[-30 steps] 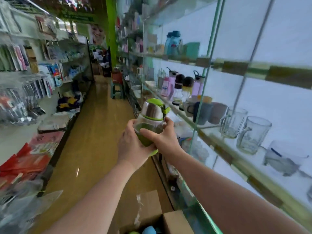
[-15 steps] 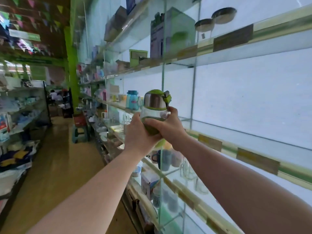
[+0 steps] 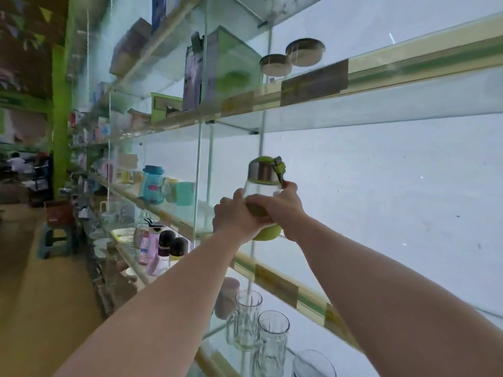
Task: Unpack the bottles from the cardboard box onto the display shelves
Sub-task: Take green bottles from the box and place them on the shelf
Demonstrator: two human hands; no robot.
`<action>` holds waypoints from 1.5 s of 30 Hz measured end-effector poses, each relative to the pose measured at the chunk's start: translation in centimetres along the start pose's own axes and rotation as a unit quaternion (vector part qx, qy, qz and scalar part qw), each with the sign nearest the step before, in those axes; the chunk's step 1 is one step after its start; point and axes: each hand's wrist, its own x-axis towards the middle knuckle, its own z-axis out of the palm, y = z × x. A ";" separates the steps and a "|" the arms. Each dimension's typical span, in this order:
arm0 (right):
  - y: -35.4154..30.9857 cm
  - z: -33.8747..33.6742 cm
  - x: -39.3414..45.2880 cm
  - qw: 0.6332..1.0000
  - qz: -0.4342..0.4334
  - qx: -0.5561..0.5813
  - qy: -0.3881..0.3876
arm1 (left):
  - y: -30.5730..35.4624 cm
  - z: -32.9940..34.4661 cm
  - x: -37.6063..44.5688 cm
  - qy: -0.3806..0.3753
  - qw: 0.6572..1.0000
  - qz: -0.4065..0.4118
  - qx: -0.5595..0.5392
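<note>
Both hands (image 3: pixel 236 213) (fingers curled) wrap the green bottle's (image 3: pixel 265 175) middle.

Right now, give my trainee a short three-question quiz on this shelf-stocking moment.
1. True or false: only one hand grips the green bottle.
2. Which stands on the shelf below the bottle? A) glass mugs B) plates C) kettles
3. Fill in: the bottle's collar under the green lid is ____ coloured.

Key: 1 false, the left hand and right hand both hold it; 2 A; 3 silver.
</note>
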 end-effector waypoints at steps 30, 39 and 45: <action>6.8 7.1 15.5 0.980 0.129 -0.135 0.062 | -4.5 8.0 11.9 -0.161 0.984 -0.072 -0.004; 6.8 7.5 15.5 0.984 0.137 -0.083 0.076 | -4.8 7.7 11.3 -0.174 0.979 -0.085 -0.064; 5.3 6.1 13.2 0.980 0.178 -0.067 0.064 | -4.7 4.7 8.0 -0.137 0.988 -0.039 -0.065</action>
